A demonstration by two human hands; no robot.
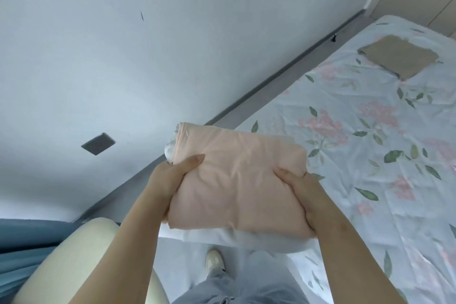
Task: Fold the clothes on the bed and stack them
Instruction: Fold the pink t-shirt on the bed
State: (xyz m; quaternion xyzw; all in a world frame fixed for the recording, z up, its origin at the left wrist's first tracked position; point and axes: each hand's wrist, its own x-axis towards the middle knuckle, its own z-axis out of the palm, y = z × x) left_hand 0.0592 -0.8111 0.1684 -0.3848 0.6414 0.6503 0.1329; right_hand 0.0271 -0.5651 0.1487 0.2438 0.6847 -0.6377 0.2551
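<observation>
You hold the folded peach garment (237, 180) at the bed's (370, 155) near edge, your left hand (172, 180) gripping its 9 o'clock side and your right hand (303, 195) its 3 o'clock side. Folding looks done. Stacking comes next: carry it level toward the folded tan garment (397, 59) at 2 o'clock.

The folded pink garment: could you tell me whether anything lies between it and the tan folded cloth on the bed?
Nothing visible does. The left hand and right hand grip the pink garment, and only flat floral sheet lies between it and the tan folded cloth.
</observation>
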